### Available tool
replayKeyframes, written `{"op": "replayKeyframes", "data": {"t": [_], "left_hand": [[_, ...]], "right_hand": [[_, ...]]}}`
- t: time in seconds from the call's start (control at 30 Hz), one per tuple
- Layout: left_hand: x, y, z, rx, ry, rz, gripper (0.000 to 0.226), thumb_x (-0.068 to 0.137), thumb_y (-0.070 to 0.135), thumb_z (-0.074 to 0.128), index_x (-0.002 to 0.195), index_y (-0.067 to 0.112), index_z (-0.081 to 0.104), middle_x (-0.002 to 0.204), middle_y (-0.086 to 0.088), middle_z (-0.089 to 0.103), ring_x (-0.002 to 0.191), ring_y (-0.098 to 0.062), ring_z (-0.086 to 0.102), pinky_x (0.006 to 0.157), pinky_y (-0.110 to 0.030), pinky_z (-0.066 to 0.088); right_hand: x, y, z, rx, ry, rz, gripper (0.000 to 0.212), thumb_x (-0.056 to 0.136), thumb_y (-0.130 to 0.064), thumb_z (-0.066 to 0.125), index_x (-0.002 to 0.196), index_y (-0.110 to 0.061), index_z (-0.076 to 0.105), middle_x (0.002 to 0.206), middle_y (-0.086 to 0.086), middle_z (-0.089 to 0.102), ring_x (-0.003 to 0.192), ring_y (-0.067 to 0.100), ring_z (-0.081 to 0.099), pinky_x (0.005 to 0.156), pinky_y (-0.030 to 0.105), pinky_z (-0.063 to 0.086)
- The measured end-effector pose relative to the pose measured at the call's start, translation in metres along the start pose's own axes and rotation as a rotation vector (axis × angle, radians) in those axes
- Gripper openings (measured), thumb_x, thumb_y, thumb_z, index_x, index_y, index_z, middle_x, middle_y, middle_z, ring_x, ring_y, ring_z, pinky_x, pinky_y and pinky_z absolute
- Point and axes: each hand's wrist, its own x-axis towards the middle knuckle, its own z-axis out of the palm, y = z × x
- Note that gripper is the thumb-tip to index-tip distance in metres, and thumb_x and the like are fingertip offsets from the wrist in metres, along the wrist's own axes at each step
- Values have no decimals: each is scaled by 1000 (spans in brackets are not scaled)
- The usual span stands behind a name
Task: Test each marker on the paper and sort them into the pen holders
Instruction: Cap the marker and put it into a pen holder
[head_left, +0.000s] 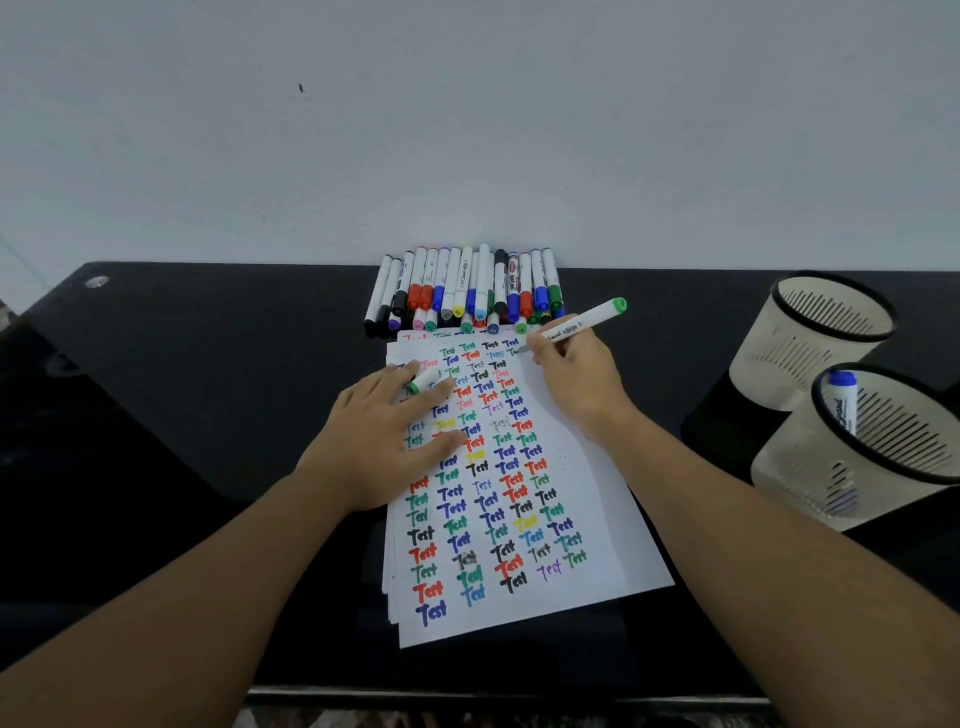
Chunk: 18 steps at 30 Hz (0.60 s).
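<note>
Currently the right hand grips a white-barrelled marker with a green end cap, its fingers curled round the lower barrel. The marker's long axis runs from lower left to upper right: the writing tip rests at the top of the white paper sheet covered in multicoloured "Test" words, and the green end points up and right towards the two pen holders. Black print runs along the barrel; its wording is too small to read. The left hand lies flat on the paper, fingers extended, with a small white-and-green marker cap caught between two fingers. The tip itself is hidden by the right hand's fingers.

The paper lies on the black bench, on further sheets. Behind it, a row of capped markers in mixed colours lies against the wall. The nearer pale slotted pen holder contains a blue-capped marker and is cut off at the right edge; the farther pale slotted pen holder stands just behind it.
</note>
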Motion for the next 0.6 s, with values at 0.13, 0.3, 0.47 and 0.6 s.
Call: {"op": "replayKeyframes", "data": {"t": [0.13, 0.3, 0.47, 0.6], "left_hand": [[0, 0, 0, 8, -6, -2, 80, 83, 91, 18, 155, 56, 13, 168, 12, 5, 154, -14, 0, 124, -44, 3], [0, 2, -1, 0, -2, -3, 86, 78, 94, 12, 155, 56, 13, 169, 12, 5, 154, -15, 1, 124, -44, 4], [0, 2, -1, 2, 3, -2, 87, 78, 94, 12, 155, 56, 15, 168, 12, 6, 154, -15, 1, 124, -44, 5], [-1, 2, -1, 0, 8, -4, 85, 78, 94, 12, 155, 57, 14, 168, 12, 6, 154, -14, 1, 124, -44, 5]], "right_hand": [[0, 0, 0, -12, 17, -5, 25, 104, -42, 58, 113, -19, 62, 98, 0, 68, 93, 21, 68, 87, 50, 60], [-1, -2, 0, -24, 5, -1, 26, 104, -43, 58, 114, -19, 63, 100, 1, 69, 96, 23, 68, 90, 49, 60], [-2, -1, -1, -37, 11, -13, 27, 104, -42, 57, 114, -17, 62, 98, 1, 68, 94, 22, 69, 85, 47, 61], [0, 0, -1, -39, 15, -18, 27, 104, -44, 58, 112, -18, 61, 98, 1, 68, 93, 22, 69, 86, 51, 60]]}}
